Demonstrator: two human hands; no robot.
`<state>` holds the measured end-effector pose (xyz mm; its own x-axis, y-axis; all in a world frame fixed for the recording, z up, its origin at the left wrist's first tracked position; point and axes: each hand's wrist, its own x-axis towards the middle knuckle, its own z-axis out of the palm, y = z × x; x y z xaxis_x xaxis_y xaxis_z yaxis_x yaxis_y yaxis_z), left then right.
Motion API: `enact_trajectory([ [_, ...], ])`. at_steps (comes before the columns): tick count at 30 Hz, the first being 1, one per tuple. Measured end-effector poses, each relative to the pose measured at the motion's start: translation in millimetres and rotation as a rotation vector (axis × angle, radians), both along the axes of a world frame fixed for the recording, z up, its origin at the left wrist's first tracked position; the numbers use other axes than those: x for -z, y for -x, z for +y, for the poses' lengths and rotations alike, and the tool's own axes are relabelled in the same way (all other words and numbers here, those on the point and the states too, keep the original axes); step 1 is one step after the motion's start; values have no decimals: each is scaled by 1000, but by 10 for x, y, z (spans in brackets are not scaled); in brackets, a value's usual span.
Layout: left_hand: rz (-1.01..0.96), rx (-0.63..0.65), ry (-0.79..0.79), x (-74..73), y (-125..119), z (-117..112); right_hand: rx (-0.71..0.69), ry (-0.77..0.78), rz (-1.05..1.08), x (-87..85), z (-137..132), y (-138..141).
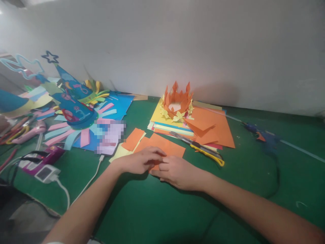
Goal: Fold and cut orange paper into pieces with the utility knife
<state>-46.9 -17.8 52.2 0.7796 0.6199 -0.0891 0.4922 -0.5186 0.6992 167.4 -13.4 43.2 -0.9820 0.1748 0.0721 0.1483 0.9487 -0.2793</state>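
Note:
A sheet of orange paper [172,144] lies in front of me on the green table. My left hand [143,160] rests on its left part, fingers curled over the edge nearest me. My right hand [181,172] meets it there, its fingers bent and pressed together at the same edge. Both hands look closed on the paper, though the fingertips partly hide each other. A smaller orange piece [134,139] and pale yellow paper [119,154] lie just left of the sheet. To the right is a yellow-handled utility knife [207,152].
An orange paper crown [177,101] stands on stacked coloured paper [156,115] by the wall. A glue gun [261,134] lies right. Left are a blue cone hat [76,110], a charging phone [111,137], a power strip [42,162] with cables, and pink scissors [30,134].

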Motion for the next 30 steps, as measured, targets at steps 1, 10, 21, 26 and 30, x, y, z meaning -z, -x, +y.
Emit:
enact_trajectory([
  [1, 4, 2, 6, -3, 2, 3, 3, 8, 11, 11, -4, -2],
  [10, -16, 3, 93, -106, 68, -35, 95, 90, 59, 82, -8, -47],
  [21, -21, 9, 36, -82, 75, -4, 76, 93, 18, 27, -9, 16],
  [26, -60, -62, 0, -71, 33, 9, 59, 46, -30, -6, -7, 17],
  [30, -81, -94, -44, -43, -20, 20, 38, -38, -60, -5, -18, 17],
])
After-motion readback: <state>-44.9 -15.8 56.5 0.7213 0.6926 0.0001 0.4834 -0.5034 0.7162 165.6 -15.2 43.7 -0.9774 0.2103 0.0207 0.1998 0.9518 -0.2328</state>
